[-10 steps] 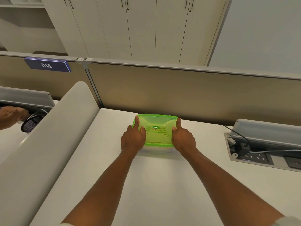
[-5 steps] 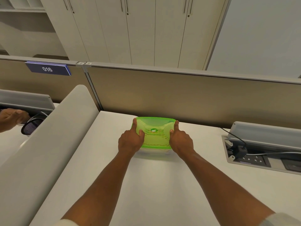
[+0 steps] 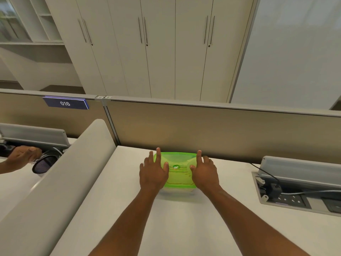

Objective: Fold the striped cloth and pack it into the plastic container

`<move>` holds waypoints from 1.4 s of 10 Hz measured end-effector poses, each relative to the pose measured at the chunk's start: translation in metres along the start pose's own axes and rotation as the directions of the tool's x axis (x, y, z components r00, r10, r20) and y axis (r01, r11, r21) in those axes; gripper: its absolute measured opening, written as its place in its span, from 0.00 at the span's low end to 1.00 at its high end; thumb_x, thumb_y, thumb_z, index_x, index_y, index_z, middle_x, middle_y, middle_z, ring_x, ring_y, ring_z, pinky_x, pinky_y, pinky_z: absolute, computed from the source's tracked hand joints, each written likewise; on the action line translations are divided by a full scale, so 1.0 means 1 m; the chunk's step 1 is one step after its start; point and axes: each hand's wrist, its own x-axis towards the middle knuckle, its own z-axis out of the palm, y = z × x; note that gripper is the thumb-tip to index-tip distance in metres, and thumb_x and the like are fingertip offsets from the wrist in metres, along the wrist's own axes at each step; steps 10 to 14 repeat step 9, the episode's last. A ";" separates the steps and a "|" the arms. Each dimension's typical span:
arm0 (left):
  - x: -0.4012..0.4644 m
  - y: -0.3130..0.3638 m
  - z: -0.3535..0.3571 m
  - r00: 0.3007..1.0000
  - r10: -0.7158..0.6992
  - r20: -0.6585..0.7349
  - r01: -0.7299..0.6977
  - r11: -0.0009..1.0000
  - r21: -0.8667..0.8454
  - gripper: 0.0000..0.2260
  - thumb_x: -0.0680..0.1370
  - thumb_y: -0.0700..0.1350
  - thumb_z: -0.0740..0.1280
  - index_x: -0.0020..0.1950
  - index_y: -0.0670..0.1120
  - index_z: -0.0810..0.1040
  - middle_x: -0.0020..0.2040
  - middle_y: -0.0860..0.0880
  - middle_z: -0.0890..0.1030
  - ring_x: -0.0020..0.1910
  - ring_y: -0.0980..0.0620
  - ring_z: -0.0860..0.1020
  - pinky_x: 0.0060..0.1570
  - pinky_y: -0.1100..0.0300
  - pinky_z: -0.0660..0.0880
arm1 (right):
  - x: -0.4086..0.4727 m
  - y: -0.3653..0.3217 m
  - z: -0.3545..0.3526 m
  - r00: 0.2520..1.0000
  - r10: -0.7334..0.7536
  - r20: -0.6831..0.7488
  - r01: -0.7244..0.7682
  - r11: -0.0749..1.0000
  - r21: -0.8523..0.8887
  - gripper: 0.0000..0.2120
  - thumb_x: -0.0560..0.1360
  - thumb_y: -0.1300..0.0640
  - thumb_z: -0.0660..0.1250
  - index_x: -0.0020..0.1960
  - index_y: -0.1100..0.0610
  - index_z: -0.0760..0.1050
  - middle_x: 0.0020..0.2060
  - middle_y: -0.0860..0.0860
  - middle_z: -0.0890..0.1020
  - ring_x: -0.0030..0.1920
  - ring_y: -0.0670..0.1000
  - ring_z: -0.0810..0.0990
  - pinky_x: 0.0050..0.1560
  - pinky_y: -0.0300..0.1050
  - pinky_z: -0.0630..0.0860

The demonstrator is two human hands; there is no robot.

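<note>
A clear plastic container with a translucent green lid [image 3: 178,174] sits on the white desk [image 3: 184,228], close to the beige partition. Through the lid I see the striped cloth [image 3: 180,171] folded inside, only faintly. My left hand [image 3: 153,172] rests over the lid's left edge with its fingers spread apart. My right hand [image 3: 204,172] lies over the lid's right edge, fingers also spread. Neither hand is closed around the container.
The beige partition [image 3: 203,133] rises right behind the container. A recessed socket box with cables [image 3: 287,196] lies at the right. A curved white divider [image 3: 60,182] borders the desk's left side. Beyond it another person's hand [image 3: 24,156] is near a black mesh cup [image 3: 44,164].
Both hands have loosened from gripping the container's sides with thumbs on the lid; their fingers are now spread. The container sits a little nearer the partition.
</note>
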 end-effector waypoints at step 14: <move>-0.009 0.039 0.016 0.963 0.227 0.148 -0.221 0.974 -0.056 0.26 0.84 0.49 0.48 0.80 0.42 0.47 0.81 0.43 0.47 0.80 0.45 0.46 0.78 0.51 0.42 | -0.010 -0.028 0.023 0.983 -0.185 0.018 0.184 0.983 0.007 0.28 0.82 0.50 0.47 0.78 0.60 0.46 0.79 0.57 0.49 0.78 0.55 0.46 0.78 0.51 0.42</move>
